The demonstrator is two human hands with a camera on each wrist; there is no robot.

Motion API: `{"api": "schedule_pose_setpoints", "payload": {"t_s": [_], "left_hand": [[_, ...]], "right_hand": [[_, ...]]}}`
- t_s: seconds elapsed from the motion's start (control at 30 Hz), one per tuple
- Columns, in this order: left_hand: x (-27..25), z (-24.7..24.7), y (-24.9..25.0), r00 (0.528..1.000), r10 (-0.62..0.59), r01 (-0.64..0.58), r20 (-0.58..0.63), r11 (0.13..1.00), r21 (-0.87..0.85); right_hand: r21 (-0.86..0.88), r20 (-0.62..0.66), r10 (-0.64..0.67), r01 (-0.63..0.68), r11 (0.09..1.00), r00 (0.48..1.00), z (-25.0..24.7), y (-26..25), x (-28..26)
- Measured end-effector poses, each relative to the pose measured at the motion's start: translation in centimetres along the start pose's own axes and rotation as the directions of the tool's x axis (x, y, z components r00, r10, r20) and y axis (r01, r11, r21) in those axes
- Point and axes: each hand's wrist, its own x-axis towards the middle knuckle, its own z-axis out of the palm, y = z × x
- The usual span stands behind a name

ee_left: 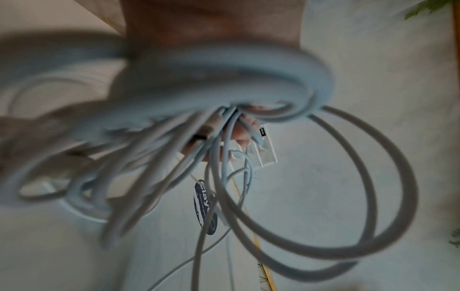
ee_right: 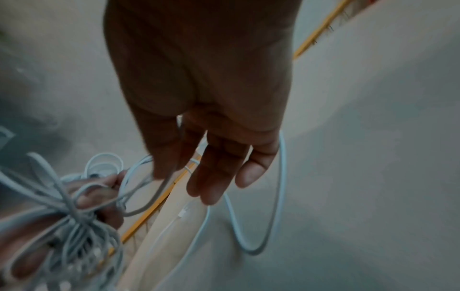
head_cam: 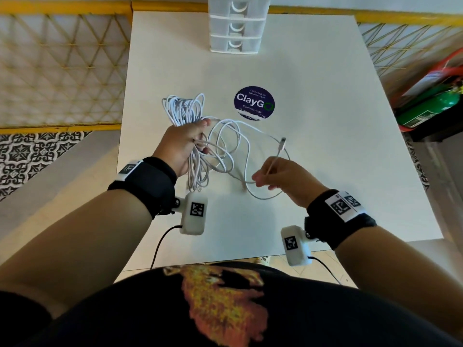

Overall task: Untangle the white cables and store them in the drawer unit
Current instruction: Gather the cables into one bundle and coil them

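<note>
Hands work above the near half of the white table (head_cam: 325,96). Right hand (head_cam: 288,181) pinches one free cable end between thumb and forefinger, a short way behind its connector (head_cam: 283,140); the remaining fingers hang loosely extended, as the right wrist view shows. Left hand (head_cam: 181,146) is closed around the main bundle of white cables (head_cam: 185,108), with coils projecting past the fingertips toward the far side and loose loops (head_cam: 225,146) trailing between the two hands.

Handling assessment: the cables appear light, thin and limp. They will not hold a shape, and loops are likely to catch on one another if pulled hard. Recommended hold is the sheath just behind the plug, as presently taken, rather than the plug tip, which looks like the most delicate part. Draw the strand out slowly while the other hand relaxes its hold enough to release it.

Beyond the hands lies a round blue sticker (head_cam: 254,102). The drawer unit (head_cam: 238,23) stands at the far table edge, all visible drawers shut.
</note>
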Motion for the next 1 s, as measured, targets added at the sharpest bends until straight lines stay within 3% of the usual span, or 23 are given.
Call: {"api": "schedule_pose_setpoints", "payload": {"t_s": [0.07,0.1,0.13,0.2,0.23,0.27,0.3,0.37,0.4,0.43,0.57,0.73,0.9,1.0], "left_hand": [[-0.1,0.2,0.1,1.000,0.008,-0.009,0.030,1.000,0.020],[-0.3,0.3,0.2,0.998,0.013,-0.015,0.054,0.999,0.034],[-0.4,0.4,0.2,0.997,0.015,-0.019,0.079,0.999,0.050],[-0.6,0.3,0.2,0.991,0.004,-0.011,0.133,0.998,0.054],[-0.7,0.3,0.4,0.987,-0.004,-0.003,0.163,0.999,0.044],[-0.8,0.2,0.4,0.982,-0.012,0.004,0.190,0.999,0.042],[-1.0,0.2,0.6,0.976,-0.023,0.013,0.218,0.999,0.048],[-1.5,0.3,1.0,0.962,-0.048,0.029,0.270,0.997,0.073],[-1.7,0.4,1.3,0.954,-0.058,0.035,0.295,0.996,0.082],[-2.1,0.7,1.5,0.946,-0.062,0.035,0.319,0.995,0.088],[-2.7,1.2,2.1,0.931,-0.073,0.025,0.357,0.990,0.138],[-2.8,0.4,2.3,0.955,-0.041,-0.007,0.294,0.987,0.160],[-2.4,-0.1,1.9,0.965,-0.030,-0.024,0.262,0.980,0.199],[-2.3,0.0,1.9,0.966,-0.027,-0.032,0.257,0.975,0.222]], "right_hand": [[-0.273,0.125,-0.036,0.070,0.959,0.991,-0.3,0.4,-0.7],[-0.463,0.207,-0.023,0.118,0.878,0.978,-0.4,0.7,-0.8],[-0.651,0.271,0.010,0.175,0.739,0.963,-0.4,0.9,-1.0],[-0.879,0.207,0.008,0.183,0.440,0.978,-0.7,1.0,-1.1],[-0.913,0.090,-0.063,0.108,0.394,0.994,-1.0,0.6,-1.2],[-0.900,-0.049,-0.179,0.035,0.435,0.983,-1.4,0.0,-1.2],[-0.851,-0.181,-0.328,0.019,0.525,0.927,-1.9,-0.4,-1.2],[-0.739,-0.323,-0.571,0.176,0.651,0.755,-2.6,-1.7,-1.0],[-0.707,-0.320,-0.623,0.258,0.658,0.714,-2.7,-2.5,-0.8],[-0.691,-0.277,-0.634,0.309,0.654,0.722,-2.6,-3.3,-0.6],[-0.661,-0.089,-0.432,0.271,0.700,0.897,-1.2,-5.8,0.4],[-0.436,-0.175,-0.354,0.250,0.865,0.919,-1.4,-5.6,0.0],[-0.255,-0.168,-0.322,0.274,0.927,0.932,-1.2,-5.3,0.0],[-0.004,-0.169,-0.298,0.301,0.953,0.940,-1.7,-5.1,0.0]]}}
